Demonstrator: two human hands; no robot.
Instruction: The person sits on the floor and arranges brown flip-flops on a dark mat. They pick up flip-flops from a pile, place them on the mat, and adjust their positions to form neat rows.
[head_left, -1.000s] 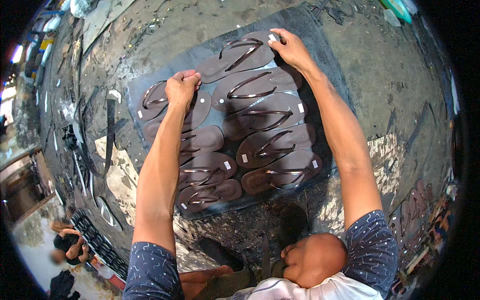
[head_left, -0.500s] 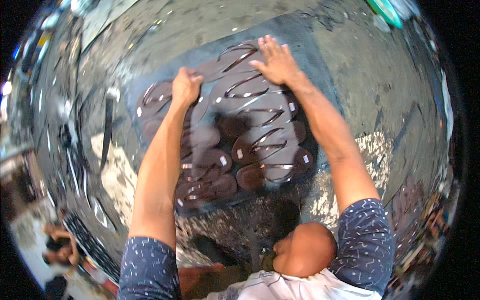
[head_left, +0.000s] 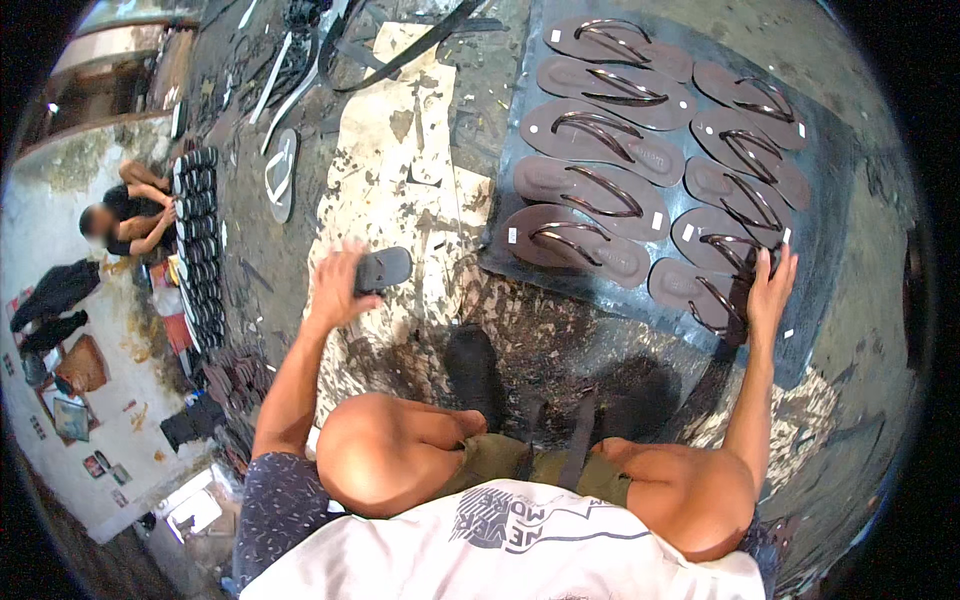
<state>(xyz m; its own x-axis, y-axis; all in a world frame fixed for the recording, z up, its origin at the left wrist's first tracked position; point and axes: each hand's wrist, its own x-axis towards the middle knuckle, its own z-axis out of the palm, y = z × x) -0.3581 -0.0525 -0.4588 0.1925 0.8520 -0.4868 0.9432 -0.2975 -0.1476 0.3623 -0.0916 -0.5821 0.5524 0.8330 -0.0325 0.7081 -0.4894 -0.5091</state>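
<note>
Brown flip-flops (head_left: 590,190) with glossy dark straps lie in two columns on a dark sheet (head_left: 640,310) at the right. My right hand (head_left: 770,300) rests at the sheet's near right part, fingers stretched out beside the nearest flip-flop (head_left: 690,290) of the right column. Its fingertips reach the strap of the one above. Off to the left, my left hand (head_left: 335,290) is open, its blurred fingers apart. It is right beside a small dark grey piece (head_left: 385,270) with a rounded end, on pale, stained sheeting (head_left: 385,170). Whether they touch is unclear.
A single grey flip-flop with a white strap (head_left: 283,178) lies on the floor at left. Dark strips (head_left: 420,45) are strewn at the top. Further left, another person (head_left: 130,215) sits by a long row of stacked dark footwear (head_left: 198,250).
The view has turned left, so the sheet now appears at the right. My left hand has left the sheet for the dark piece. My right hand has come back to the near edge.
</note>
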